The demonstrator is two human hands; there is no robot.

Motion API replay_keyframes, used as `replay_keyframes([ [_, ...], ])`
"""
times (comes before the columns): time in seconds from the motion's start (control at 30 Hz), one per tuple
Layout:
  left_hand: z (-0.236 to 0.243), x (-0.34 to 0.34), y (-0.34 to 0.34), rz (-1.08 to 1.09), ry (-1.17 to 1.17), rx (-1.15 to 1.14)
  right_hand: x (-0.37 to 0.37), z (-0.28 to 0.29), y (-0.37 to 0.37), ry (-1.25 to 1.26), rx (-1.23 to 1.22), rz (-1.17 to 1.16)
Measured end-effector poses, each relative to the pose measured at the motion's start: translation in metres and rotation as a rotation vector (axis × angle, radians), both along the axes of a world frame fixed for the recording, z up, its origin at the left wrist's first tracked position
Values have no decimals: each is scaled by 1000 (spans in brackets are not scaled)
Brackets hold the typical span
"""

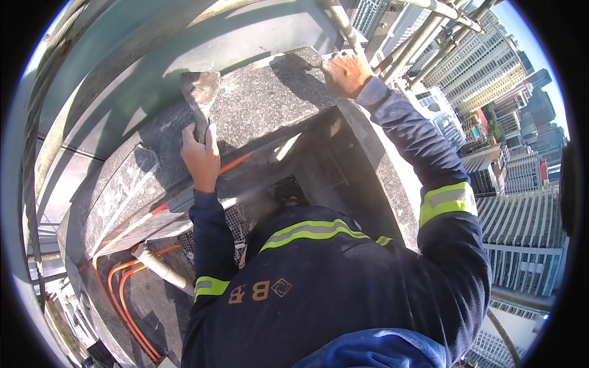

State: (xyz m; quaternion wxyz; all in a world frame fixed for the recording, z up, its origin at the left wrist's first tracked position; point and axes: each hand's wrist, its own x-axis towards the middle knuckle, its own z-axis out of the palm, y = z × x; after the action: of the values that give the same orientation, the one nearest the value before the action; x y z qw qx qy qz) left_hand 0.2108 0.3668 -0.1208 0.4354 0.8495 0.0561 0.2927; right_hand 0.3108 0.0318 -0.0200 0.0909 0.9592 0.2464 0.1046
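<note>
A putty knife with a broad, dusty blade stands out from my left hand, blade pointing away from me. The fingers of that hand are wrapped round its handle, above the near side of a rough grey concrete ledge. My right hand is at the ledge's far right corner, fingers curled in. Whether it grips the ledge edge or a small object there is hidden. Pale dust and shadows mark the ledge's top.
Below the ledge is a recess with dark walls. Orange conduits and a white pipe run at lower left. Scaffold tubes cross above; a metal panel stands behind. Tall buildings show far below at right.
</note>
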Motion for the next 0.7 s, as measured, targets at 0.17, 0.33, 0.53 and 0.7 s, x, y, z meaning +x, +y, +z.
replay_keyframes([
  [0.17, 1, -1, -3, -42, -18, -20, -33, -41, -2, -135, 281, 84],
  [0.33, 0, -2, 0, -44, 7, -32, -55, -43, 1, -90, 327, 133],
  [0.53, 3, -2, -4, -50, -14, -20, -31, -73, -24, -369, 566, 295],
  [0.7, 1, -2, -3, -35, -17, 10, -60, -74, -3, -524, 477, 278],
])
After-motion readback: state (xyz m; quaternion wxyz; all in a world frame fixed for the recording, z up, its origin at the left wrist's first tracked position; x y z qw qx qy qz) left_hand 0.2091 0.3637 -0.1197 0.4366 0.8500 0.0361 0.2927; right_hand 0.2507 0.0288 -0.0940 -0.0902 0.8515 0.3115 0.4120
